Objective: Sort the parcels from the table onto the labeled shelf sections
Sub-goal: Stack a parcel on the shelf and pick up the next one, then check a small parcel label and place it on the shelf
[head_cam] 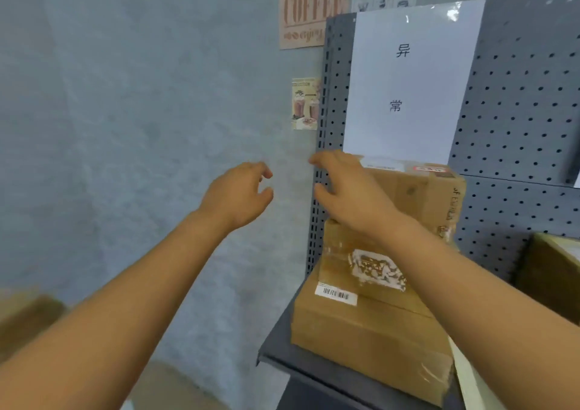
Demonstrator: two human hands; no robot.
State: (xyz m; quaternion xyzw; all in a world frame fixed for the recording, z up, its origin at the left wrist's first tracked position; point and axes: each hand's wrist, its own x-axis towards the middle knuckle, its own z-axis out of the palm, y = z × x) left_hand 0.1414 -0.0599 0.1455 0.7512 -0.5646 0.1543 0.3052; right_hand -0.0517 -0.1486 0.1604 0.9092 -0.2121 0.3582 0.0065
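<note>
Reaching toward the left end of a grey pegboard shelf (518, 102), both hands are empty. The left hand (238, 194) hangs in front of the bare wall with fingers loosely curled and apart, touching nothing. The right hand (348, 190) is spread open in front of the top carton (436, 196); whether it rests on the box cannot be told.

Three cardboard parcels sit stacked on the shelf board (282, 356) under a white label sheet (408, 80) printed 异常: the top carton, a taped middle box (361, 262) and a flat bottom box (361, 331) bearing a barcode sticker. Another carton edge (552, 271) shows in the next section.

At least this section looks stocked, so the sorting seems well underway. A blurred brown box (28, 318) at lower left may be a parcel not yet sorted; the table itself is not visible.
</note>
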